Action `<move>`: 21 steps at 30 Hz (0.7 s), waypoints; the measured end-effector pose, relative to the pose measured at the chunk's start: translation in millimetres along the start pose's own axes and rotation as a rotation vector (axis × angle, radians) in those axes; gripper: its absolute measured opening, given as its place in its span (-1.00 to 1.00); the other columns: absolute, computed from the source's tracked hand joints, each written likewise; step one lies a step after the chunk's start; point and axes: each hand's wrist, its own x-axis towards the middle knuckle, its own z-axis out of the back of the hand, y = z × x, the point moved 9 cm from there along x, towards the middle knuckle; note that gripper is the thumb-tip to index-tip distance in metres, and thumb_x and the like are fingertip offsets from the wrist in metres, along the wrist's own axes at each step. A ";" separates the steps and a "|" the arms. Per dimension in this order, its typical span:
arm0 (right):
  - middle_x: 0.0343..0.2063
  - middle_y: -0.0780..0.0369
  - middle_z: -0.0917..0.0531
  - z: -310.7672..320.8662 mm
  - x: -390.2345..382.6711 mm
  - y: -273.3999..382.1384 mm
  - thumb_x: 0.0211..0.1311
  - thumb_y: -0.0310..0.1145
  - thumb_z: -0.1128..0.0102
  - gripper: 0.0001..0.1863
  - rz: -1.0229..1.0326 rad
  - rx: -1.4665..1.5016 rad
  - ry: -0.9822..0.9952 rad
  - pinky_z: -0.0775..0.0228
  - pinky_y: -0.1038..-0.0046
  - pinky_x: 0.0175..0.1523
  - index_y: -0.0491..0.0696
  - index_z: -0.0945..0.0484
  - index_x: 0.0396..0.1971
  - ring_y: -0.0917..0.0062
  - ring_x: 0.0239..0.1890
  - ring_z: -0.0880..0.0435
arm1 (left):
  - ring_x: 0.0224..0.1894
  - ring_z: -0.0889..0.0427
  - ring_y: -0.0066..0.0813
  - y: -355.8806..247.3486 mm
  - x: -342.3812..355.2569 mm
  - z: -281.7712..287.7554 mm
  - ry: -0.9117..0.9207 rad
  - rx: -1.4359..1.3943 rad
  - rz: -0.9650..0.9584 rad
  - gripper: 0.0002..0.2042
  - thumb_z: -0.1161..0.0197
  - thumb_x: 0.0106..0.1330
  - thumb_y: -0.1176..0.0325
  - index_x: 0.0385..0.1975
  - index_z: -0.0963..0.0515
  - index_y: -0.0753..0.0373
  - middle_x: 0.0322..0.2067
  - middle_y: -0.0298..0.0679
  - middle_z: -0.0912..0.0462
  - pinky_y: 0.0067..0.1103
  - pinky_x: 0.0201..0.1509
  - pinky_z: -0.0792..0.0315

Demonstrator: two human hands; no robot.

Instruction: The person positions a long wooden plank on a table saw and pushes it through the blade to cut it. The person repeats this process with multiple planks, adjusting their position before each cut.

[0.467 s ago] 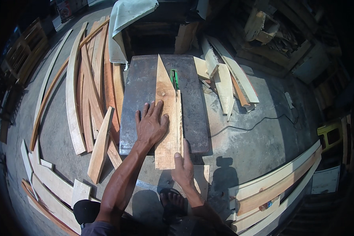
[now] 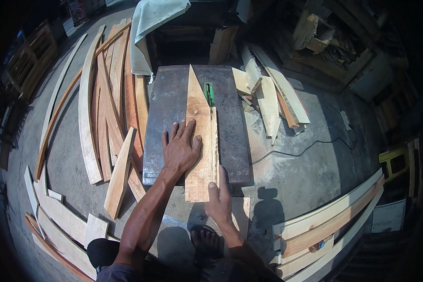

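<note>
A pale wooden board [image 2: 199, 182] lies lengthwise on a dark metal saw table [image 2: 167, 101]. Its far end tapers to a point, and its near end overhangs the table's front edge. Beside the taper, a thin saw blade [image 2: 208, 95] shows in a green slot insert [image 2: 211, 88]. A narrow strip with a rough edge runs down the board's right side, with a dark line between strip and board near the blade. My left hand [image 2: 180, 149] lies flat with fingers spread, partly on the board. At the near right corner, my right hand [image 2: 219, 204] grips the board, thumb on top.
Long planks [image 2: 90, 113] are heaped left of the table, and a short tapered piece [image 2: 120, 181] leans there. Offcuts [image 2: 268, 101] lie to the right of the table. A cable [image 2: 296, 154] crosses the floor. More boards [image 2: 326, 230] rest at lower right.
</note>
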 end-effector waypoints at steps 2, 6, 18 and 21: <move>-0.24 0.05 -0.68 -0.1 0.3 0.2 0.63 -0.21 0.19 -0.36 0.005 -0.004 -0.004 -0.42 0.46 -0.53 0.07 0.04 0.60 0.55 -0.61 -0.56 | 0.61 -0.02 -0.04 0.3 0.3 -0.2 -0.002 0.000 -0.002 -0.35 0.07 0.48 -0.05 0.54 -0.21 0.03 0.54 -0.08 -0.20 0.00 0.63 0.31; -0.26 0.06 -0.68 -0.3 2.0 3.8 0.63 -0.21 0.19 -0.36 0.043 -0.003 -0.018 -0.42 0.47 -0.53 0.07 0.04 0.60 0.56 -0.61 -0.55 | 0.61 -0.02 -0.04 0.6 1.6 -0.5 -0.003 0.006 -0.003 -0.35 0.06 0.48 -0.05 0.54 -0.21 0.03 0.53 -0.08 -0.20 0.00 0.63 0.31; -0.23 0.06 -0.67 -0.6 3.4 4.8 0.63 -0.22 0.19 -0.35 0.024 -0.013 -0.010 -0.44 0.48 -0.52 0.06 0.05 0.61 0.58 -0.61 -0.54 | 0.61 -0.02 -0.05 -0.5 2.6 1.6 -0.005 -0.005 -0.002 -0.35 0.07 0.48 -0.04 0.54 -0.22 0.02 0.53 -0.08 -0.21 0.00 0.63 0.31; -0.20 0.05 -0.67 -0.8 3.4 2.1 0.63 -0.22 0.20 -0.36 0.010 0.002 -0.004 -0.45 0.48 -0.50 0.06 0.05 0.61 0.57 -0.60 -0.56 | 0.61 -0.02 -0.05 -0.3 3.0 0.8 -0.008 0.005 0.000 -0.35 0.07 0.48 -0.04 0.54 -0.21 0.02 0.53 -0.09 -0.21 -0.01 0.64 0.31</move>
